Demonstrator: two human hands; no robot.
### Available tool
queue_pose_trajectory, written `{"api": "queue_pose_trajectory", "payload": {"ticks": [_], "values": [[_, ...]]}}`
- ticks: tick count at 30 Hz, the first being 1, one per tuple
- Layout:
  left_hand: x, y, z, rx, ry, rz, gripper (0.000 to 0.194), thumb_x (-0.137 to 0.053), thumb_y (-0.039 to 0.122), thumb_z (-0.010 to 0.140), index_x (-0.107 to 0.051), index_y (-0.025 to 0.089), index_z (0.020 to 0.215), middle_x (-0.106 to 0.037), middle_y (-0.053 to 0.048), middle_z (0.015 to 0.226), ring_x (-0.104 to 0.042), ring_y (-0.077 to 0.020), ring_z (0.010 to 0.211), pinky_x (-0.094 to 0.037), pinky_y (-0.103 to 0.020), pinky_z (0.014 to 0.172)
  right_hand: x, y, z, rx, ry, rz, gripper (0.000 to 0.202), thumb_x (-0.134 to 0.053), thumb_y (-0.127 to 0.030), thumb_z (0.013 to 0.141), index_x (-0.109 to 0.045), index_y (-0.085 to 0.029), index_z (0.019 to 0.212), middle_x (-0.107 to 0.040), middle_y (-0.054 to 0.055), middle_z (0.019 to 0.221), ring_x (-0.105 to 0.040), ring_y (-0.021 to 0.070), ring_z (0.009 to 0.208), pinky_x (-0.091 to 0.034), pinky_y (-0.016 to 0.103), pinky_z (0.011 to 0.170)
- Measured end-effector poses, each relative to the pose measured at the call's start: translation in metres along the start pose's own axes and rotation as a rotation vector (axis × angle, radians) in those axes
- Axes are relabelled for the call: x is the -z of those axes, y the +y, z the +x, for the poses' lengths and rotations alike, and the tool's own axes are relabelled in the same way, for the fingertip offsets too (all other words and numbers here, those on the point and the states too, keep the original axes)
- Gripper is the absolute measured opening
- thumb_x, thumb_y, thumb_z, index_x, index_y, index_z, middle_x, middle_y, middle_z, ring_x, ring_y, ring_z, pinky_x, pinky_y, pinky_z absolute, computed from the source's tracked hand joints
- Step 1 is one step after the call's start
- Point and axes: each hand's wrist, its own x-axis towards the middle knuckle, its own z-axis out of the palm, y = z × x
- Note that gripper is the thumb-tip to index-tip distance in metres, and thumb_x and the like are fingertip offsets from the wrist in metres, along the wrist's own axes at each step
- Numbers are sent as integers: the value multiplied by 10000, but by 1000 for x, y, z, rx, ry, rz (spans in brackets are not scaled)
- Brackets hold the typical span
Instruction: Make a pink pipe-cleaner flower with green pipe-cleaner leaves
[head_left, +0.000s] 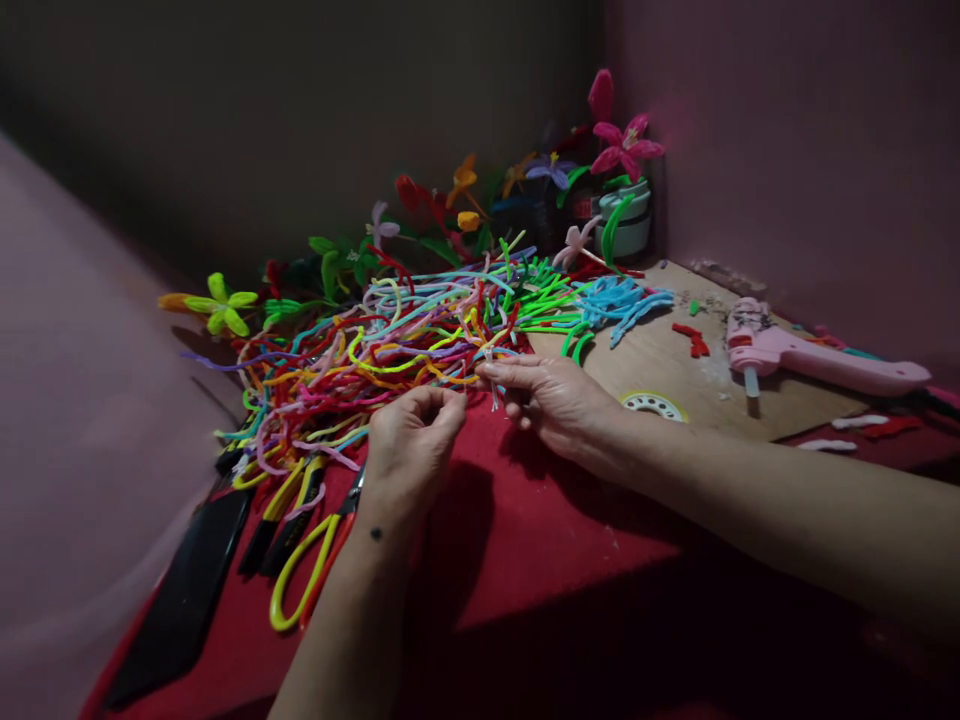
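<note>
Between the thumb and fingers of my right hand (566,405) is a small bundle of thin white strands (494,398), its ends hanging below the thumb. My left hand (411,445) is closed in a pinch just to the left, apart from the right hand. Whatever its fingertips hold, if anything, is too small to make out. Behind both hands spreads a tangled heap of colourful pipe cleaners (405,350). Scissors with yellow and orange handles (300,580) lie beside my left wrist, and yellow-and-black pliers (289,510) are farther left.
A pink glue gun (825,360) rests on a brown board (637,350) at the right, near a white-and-yellow ring (654,405). Finished pipe-cleaner flowers (626,145) line the back. A black flat object (180,600) lies at the left edge of the red tabletop (540,520).
</note>
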Motion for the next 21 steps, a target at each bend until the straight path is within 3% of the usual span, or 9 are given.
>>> {"api": "queue_pose_trajectory", "payload": {"ticks": [7, 17, 21], "values": [[-12, 2, -4, 6, -86, -54, 232, -549, 345, 721, -527, 158, 585, -370, 67, 405, -261, -46, 357, -212, -188, 366, 0, 8, -2, -3, -59, -8, 138, -668, -221, 657, -630, -116, 738, -508, -42, 533, -397, 31, 369, -214, 167, 317], [-10, 2, -5, -44, -79, 65, 235, -534, 292, 743, -541, 140, 565, -413, 48, 441, -306, -44, 384, -252, -176, 380, -2, 8, -3, -39, -48, -49, 138, -676, -215, 653, -628, -109, 727, -529, -34, 540, -409, 25, 350, -229, 159, 315], [-5, 2, -3, -118, 16, -93, 155, -588, 279, 721, -595, 145, 798, -543, 13, 612, -454, -70, 496, -341, -172, 444, -1, 7, -3, -33, -70, -77, 119, -642, -211, 691, -624, -105, 742, -601, 3, 643, -410, 19, 355, -247, 156, 306]]}}
